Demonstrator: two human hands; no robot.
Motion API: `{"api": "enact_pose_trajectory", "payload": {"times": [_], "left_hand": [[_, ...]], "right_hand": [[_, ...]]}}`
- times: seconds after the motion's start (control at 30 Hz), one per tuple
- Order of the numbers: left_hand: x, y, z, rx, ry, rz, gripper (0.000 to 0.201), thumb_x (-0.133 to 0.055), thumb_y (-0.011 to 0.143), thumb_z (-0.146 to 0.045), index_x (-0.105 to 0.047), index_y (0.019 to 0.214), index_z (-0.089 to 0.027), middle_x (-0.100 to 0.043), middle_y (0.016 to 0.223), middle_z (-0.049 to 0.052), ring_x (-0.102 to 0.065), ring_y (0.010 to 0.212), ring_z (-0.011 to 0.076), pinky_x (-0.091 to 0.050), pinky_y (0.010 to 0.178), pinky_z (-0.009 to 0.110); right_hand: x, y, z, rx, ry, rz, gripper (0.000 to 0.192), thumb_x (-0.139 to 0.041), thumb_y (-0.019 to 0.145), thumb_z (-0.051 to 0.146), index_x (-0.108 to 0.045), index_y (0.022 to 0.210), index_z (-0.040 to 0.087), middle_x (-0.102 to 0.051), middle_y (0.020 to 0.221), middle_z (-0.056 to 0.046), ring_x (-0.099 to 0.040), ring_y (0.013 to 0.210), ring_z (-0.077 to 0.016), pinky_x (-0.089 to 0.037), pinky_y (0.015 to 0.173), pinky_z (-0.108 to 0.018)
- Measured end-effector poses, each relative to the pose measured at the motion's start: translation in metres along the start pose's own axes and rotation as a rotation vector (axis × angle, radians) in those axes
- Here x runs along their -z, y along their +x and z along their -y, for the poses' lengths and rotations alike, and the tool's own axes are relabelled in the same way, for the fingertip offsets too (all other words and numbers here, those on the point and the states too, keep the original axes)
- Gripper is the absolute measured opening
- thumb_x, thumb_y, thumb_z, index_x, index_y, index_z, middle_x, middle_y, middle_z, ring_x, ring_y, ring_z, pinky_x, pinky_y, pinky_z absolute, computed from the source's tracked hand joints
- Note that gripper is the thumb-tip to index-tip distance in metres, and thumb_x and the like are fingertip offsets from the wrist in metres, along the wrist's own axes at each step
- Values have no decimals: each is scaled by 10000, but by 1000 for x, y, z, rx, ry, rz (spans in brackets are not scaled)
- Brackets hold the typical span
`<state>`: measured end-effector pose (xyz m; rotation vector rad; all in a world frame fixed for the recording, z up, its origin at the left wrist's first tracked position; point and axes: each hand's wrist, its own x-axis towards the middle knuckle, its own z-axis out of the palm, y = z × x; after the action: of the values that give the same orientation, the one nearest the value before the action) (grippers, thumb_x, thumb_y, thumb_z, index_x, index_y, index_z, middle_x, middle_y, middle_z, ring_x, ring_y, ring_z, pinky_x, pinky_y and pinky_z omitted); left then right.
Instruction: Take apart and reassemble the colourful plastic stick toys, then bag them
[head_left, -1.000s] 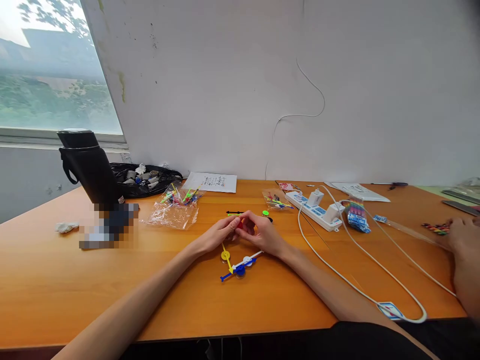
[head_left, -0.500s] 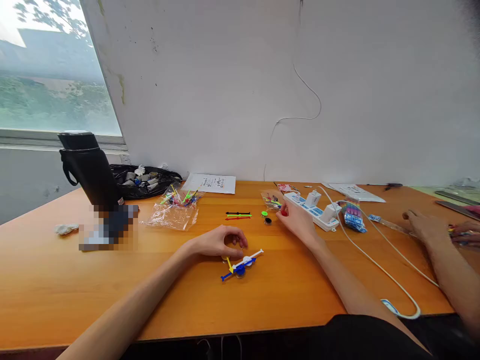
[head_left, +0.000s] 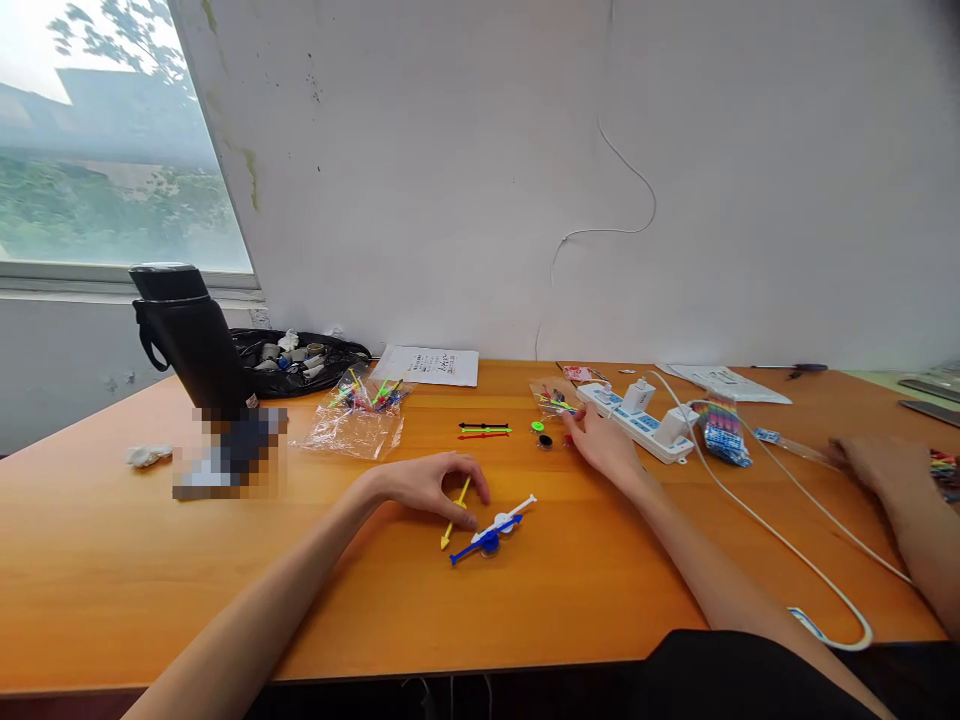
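Note:
My left hand (head_left: 427,482) lies curled on the orange table (head_left: 225,580), its fingertips pinching a yellow arrow-shaped pointer (head_left: 454,514). Just right of it lie a white pointer and a blue pointer (head_left: 495,528) crossed on small discs. My right hand (head_left: 606,445) reaches further back and right, with a bit of a small red piece (head_left: 570,438) showing at its fingertips, next to a black disc (head_left: 545,441) and a green disc (head_left: 537,427). Three thin pointers (head_left: 484,430), black, green and red, lie side by side left of the discs.
A clear bag of coloured pieces (head_left: 358,418), a black bottle (head_left: 191,340), a black bag (head_left: 300,352) and a paper (head_left: 429,365) stand at the back left. A power strip (head_left: 637,420) and its white cable (head_left: 757,525) run right. Another person's hand (head_left: 877,462) rests at far right.
My hands, joined on a red piece a second ago, have parted. The right one carried the red piece back to the discs. The left one pulled the yellow pointer off the stack.

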<state>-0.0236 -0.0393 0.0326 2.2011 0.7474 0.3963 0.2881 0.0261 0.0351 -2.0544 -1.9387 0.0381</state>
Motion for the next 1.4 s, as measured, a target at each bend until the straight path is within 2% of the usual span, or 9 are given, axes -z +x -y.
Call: {"api": "enact_pose_trajectory", "payload": {"times": [0.13,0.27,0.4,0.47,0.63,0.77,0.9,1.2,1.4], "left_hand": [[-1,1,4,34,-25,-103,250,-620,877,-376,-712,1012,-186,-673,860,28,-527,695,128,-405,631,238],[-6,4,8,67,-175,-203,327,-550,914,-456,-676,1020,-174,-670,870,43,-590,747,151,-466,679,261],[-7,7,11,98,-342,-235,411,-556,900,-538,-659,1016,-157,-660,884,62,-594,767,161,-481,692,278],[-8,10,14,98,-418,-283,414,-590,883,-543,-650,1013,-154,-656,867,60,-589,759,155,-468,703,277],[-8,15,20,76,-563,-448,359,-607,888,-493,-656,1000,-156,-642,865,57,-578,758,147,-442,691,263],[-10,18,24,105,-543,-607,306,-640,854,-446,-671,940,-154,-645,868,55,-574,785,159,-442,714,270],[-12,21,26,112,-483,-680,331,-620,860,-469,-669,946,-153,-652,874,51,-583,804,164,-446,750,277],[-19,26,27,97,-483,-681,347,-613,880,-498,-630,939,-156,-679,875,41,-610,795,150,-458,773,269],[-19,24,18,150,-681,-727,403,-689,834,-496,-610,1032,-154,-704,1033,84,-639,854,151,-485,820,286]], "right_hand": [[1,-3,6,68,49,-61,416,-331,1016,483,-547,1179,167,-726,838,-110,-692,862,-294,-415,703,-315],[1,-7,12,134,101,-155,360,-341,1018,439,-567,1145,188,-699,787,-80,-657,727,-256,-344,611,-283],[2,-14,21,223,322,-206,373,-343,1013,500,-576,1045,211,-599,632,-16,-563,602,-208,-290,563,-276],[2,-20,29,332,523,-133,372,-357,1006,525,-557,1067,217,-533,593,22,-498,550,-176,-299,555,-268],[-5,-47,58,578,951,254,422,-389,1004,530,-492,1267,217,-519,671,37,-459,588,-131,-366,587,-244],[-13,-66,75,749,920,469,454,-415,1005,517,-513,1342,229,-553,747,20,-471,647,-118,-371,612,-231],[-19,-71,79,816,848,581,458,-482,983,508,-544,1361,256,-606,852,2,-456,652,-104,-364,600,-221],[-21,-68,79,813,910,506,309,-678,875,464,-692,1082,236,-638,834,-17,-549,730,-149,-423,631,-252],[-19,-62,77,767,951,354,265,-586,943,430,-685,1083,228,-694,1064,-63,-619,889,-184,-479,747,-296]]}}
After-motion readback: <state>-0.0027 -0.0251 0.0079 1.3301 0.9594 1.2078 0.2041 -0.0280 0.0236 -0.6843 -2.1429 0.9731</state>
